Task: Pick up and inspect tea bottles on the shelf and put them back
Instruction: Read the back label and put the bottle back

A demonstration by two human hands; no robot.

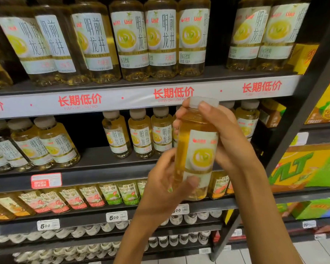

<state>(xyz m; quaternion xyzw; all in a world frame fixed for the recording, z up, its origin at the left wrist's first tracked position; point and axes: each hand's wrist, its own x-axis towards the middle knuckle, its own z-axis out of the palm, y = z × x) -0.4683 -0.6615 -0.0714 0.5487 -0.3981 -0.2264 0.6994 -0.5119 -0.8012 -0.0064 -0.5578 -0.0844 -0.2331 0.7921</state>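
While both hands grip the tea bottle (195, 149), left hand (166, 189) at six o'clock, right hand (223, 138) at twelve, it looks full, heavy, smooth and probably slippery.

1 head-worn wide-angle view faces forward, slightly downward, close to the shelves (122, 168).

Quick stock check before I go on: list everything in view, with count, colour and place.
Held tea bottle: one, pale yellow tea, white cap, upright in front of the middle shelf.
Top-shelf tea bottles: at least eight, yellow, white labels.
Middle-shelf tea bottles: two groups with a gap between, yellow.
Lower-shelf bottles: a row, red, green and orange labels.
Price strip: white, red lettering.
Cartons: yellow-green, right rack.
Left hand: grips the bottle's base.
Right hand: grips its neck.
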